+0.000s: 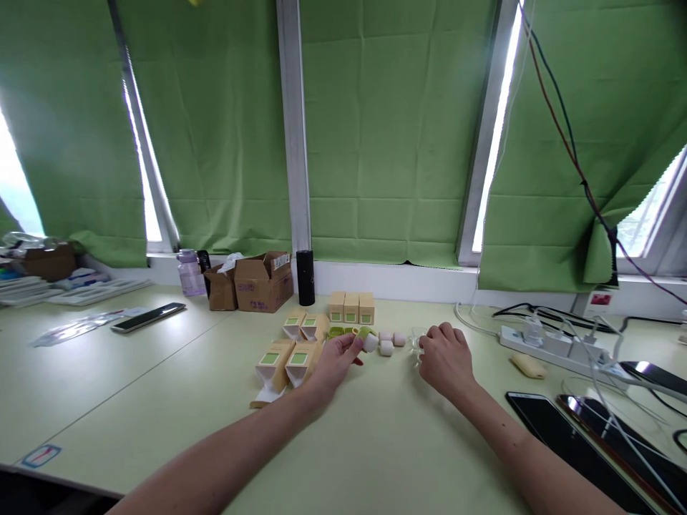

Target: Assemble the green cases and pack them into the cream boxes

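Observation:
My left hand (333, 363) pinches a small green and white capped piece (368, 339) between thumb and fingers. To the right, my right hand (446, 361) is closed on the edge of a small clear item (416, 335); its exact kind is hard to make out. Between the hands lie several small pale cylinders (386, 348) on the table. Behind my left hand, other green pieces (335, 332) are partly hidden. Several opened small tan boxes (275, 356) with green labels lie beside my left wrist. Farther back, three closed tan boxes (351, 307) stand in a row.
A cardboard carton (262, 285), a black cylinder (305, 277) and a purple bottle (191, 273) stand along the window side. At right are a white power strip (552, 349) with cables, a beige oval object (528, 365) and dark phones (563, 436). Another phone (149, 317) lies left.

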{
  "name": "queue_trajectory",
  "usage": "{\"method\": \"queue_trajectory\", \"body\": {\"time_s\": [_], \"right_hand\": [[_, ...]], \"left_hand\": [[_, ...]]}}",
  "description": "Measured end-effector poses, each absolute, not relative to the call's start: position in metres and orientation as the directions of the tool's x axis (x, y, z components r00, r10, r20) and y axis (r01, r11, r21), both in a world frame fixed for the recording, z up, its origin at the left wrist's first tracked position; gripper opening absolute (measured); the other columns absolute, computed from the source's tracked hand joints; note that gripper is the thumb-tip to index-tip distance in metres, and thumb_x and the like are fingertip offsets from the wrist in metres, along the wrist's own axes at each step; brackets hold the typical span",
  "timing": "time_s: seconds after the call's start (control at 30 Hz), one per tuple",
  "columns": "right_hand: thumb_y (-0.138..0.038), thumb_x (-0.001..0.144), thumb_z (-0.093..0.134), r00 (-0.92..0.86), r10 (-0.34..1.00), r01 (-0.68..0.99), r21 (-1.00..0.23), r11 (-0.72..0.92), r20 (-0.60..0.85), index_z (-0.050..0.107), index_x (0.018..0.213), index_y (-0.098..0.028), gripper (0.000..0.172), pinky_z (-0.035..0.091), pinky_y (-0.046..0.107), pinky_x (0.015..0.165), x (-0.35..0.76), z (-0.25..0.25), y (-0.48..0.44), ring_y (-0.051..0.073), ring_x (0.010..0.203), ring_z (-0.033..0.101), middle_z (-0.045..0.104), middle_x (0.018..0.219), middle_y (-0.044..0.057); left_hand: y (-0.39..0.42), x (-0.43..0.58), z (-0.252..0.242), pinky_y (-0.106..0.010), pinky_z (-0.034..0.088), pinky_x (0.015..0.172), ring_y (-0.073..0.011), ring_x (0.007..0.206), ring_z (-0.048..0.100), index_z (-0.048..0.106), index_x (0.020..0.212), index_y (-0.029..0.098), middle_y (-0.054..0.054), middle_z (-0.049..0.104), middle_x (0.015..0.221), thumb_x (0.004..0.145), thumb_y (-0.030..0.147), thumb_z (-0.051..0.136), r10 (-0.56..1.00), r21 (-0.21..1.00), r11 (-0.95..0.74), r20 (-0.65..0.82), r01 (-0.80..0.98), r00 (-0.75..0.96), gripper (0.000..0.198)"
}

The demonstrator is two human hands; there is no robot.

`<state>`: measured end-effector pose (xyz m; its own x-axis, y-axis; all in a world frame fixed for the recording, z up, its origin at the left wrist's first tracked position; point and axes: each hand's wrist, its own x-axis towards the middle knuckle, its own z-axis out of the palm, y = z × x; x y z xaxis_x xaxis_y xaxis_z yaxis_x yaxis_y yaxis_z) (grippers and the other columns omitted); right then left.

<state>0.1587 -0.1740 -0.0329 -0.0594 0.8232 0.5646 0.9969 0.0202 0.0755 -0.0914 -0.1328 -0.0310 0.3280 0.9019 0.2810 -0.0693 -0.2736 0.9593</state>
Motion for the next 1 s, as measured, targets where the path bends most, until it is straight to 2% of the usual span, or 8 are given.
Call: {"method": "queue_trajectory", "body": {"time_s": [0.17,0.27,0.33,0.43,0.53,0.73,0.87,1.0], "right_hand": [[-0.005,0.073,0.067,-0.061,0.852,0.991,0.136,-0.012,0.52,0.076,0.075,-0.018,0.016,0.032,0.044,0.085,0.162,-0.036,-0.172,0.033,0.1,0.052,0.067,0.087,0.018],[-0.002,0.073,0.065,-0.071,0.839,0.993,0.12,0.007,0.54,0.073,0.076,-0.018,0.018,0.033,0.043,0.085,0.158,-0.033,-0.174,0.033,0.1,0.052,0.068,0.087,0.016],[-0.003,0.075,0.064,-0.105,0.818,0.994,0.08,0.072,0.565,0.071,0.08,-0.019,0.018,0.034,0.042,0.085,0.152,-0.03,-0.177,0.033,0.101,0.051,0.068,0.09,0.016],[-0.005,0.079,0.062,-0.252,0.77,0.959,0.042,0.281,0.586,0.07,0.089,-0.018,0.018,0.036,0.042,0.085,0.137,-0.027,-0.185,0.031,0.104,0.05,0.068,0.1,0.014],[-0.007,0.081,0.061,-0.365,0.726,0.901,0.024,0.434,0.583,0.068,0.089,-0.019,0.016,0.038,0.042,0.087,0.119,-0.029,-0.195,0.031,0.105,0.05,0.067,0.101,0.013],[-0.007,0.075,0.066,-0.477,0.724,0.836,0.001,0.549,0.498,0.067,0.086,-0.02,0.017,0.042,0.042,0.087,0.096,-0.038,-0.203,0.03,0.103,0.051,0.066,0.098,0.011],[-0.008,0.076,0.065,-0.449,0.735,0.814,-0.106,0.571,0.509,0.067,0.096,-0.02,0.023,0.046,0.043,0.092,0.096,-0.038,-0.204,0.03,0.105,0.053,0.067,0.103,0.01],[-0.006,0.07,0.068,-0.362,0.774,0.776,-0.292,0.559,0.52,0.06,0.121,-0.02,0.054,0.046,0.045,0.103,0.103,-0.039,-0.204,0.03,0.118,0.054,0.064,0.124,0.01]], "left_hand": [[-0.133,-0.091,-0.031,-0.032,0.055,0.076,-0.0202,0.087,0.061,0.077,0.09,0.014,-0.009,0.071,0.092,0.081,0.068,0.073,0.911,0.968,-0.223,0.249,-0.117,0.33,0.055],[-0.132,-0.092,-0.032,-0.031,0.055,0.076,-0.0203,0.088,0.061,0.077,0.089,0.014,-0.009,0.07,0.093,0.081,0.068,0.073,0.915,0.967,-0.219,0.25,-0.132,0.316,0.055],[-0.132,-0.092,-0.032,-0.031,0.055,0.075,-0.0206,0.089,0.061,0.077,0.089,0.014,-0.01,0.071,0.095,0.081,0.068,0.073,0.917,0.965,-0.225,0.256,-0.134,0.306,0.055],[-0.132,-0.093,-0.032,-0.032,0.055,0.076,-0.0209,0.089,0.063,0.078,0.094,0.014,-0.01,0.072,0.098,0.082,0.068,0.072,0.918,0.963,-0.238,0.266,-0.129,0.293,0.056],[-0.133,-0.092,-0.031,-0.031,0.055,0.076,-0.0209,0.09,0.064,0.078,0.097,0.015,-0.01,0.074,0.099,0.082,0.068,0.072,0.921,0.958,-0.252,0.281,-0.137,0.27,0.055],[-0.134,-0.092,-0.03,-0.03,0.054,0.073,-0.02,0.086,0.063,0.076,0.091,0.015,-0.008,0.074,0.094,0.083,0.068,0.071,0.919,0.948,-0.294,0.315,-0.121,0.239,0.054],[-0.134,-0.092,-0.03,-0.03,0.054,0.074,-0.0199,0.085,0.063,0.077,0.093,0.015,-0.008,0.074,0.093,0.083,0.067,0.071,0.913,0.945,-0.304,0.324,-0.117,0.249,0.054],[-0.133,-0.093,-0.03,-0.031,0.054,0.075,-0.0202,0.086,0.064,0.077,0.095,0.015,-0.009,0.075,0.097,0.082,0.068,0.071,0.917,0.95,-0.291,0.312,-0.116,0.249,0.055]]}}
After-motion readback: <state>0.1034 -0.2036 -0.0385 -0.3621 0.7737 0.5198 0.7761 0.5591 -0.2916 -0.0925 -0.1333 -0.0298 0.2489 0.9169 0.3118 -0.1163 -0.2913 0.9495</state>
